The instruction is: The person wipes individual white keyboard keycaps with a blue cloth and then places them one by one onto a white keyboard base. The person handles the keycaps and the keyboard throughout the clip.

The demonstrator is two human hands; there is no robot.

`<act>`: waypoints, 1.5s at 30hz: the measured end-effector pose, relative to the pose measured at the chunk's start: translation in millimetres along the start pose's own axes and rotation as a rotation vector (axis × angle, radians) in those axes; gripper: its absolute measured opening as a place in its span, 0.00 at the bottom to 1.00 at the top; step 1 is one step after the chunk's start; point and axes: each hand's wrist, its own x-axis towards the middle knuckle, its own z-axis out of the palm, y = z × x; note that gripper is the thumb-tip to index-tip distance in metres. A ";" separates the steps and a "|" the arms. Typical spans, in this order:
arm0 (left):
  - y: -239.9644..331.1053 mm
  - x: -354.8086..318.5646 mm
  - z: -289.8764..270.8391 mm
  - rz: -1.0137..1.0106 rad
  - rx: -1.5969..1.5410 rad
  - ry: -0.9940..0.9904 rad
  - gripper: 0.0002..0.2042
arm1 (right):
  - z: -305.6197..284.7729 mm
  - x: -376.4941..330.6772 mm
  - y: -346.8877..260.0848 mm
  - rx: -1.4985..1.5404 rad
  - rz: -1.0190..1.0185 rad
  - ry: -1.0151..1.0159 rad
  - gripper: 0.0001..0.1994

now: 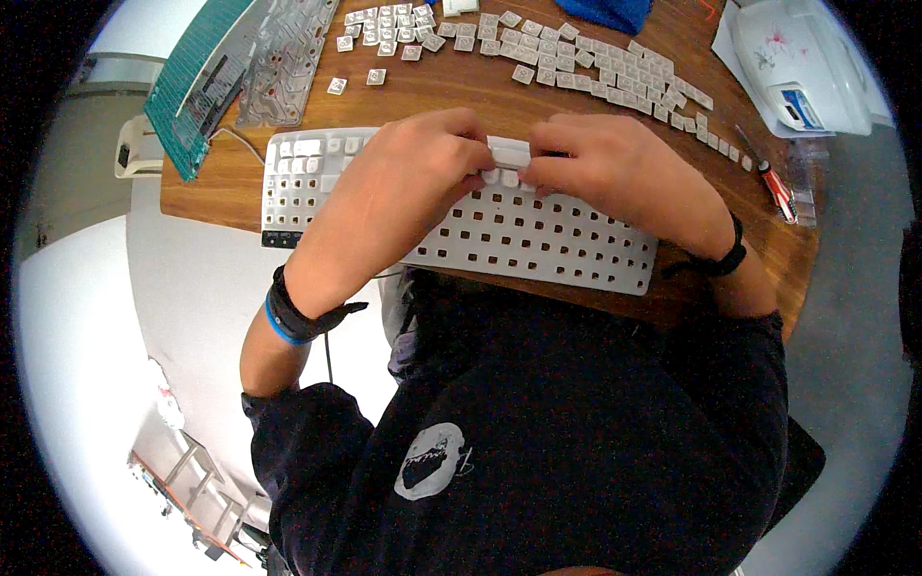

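Loose keys (629,82) are lying beyond the keyboard (543,273), a plastic box (812,62) is standing to its far right, and a screwdriver (776,190) is lying nearer on that side. The left hand (418,163) and right hand (610,163) are pinching opposite ends of a wide white key (508,151) at the keyboard's far edge. Bare table (442,91) is separating this edge from the loose keys; the keyboard's near left corner is reaching past the table's edge.
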 end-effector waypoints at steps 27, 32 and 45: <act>-11.6 5.7 -19.7 0.022 0.035 -0.165 0.11 | -33.3 -18.7 41.9 -0.037 0.199 -0.023 0.08; -12.8 8.4 -24.2 0.022 0.042 -0.224 0.13 | -36.5 -19.1 38.9 -0.013 0.171 -0.092 0.09; -11.5 7.9 -31.3 -0.004 0.102 -0.310 0.15 | -23.2 -21.6 40.7 -0.013 0.180 -0.099 0.11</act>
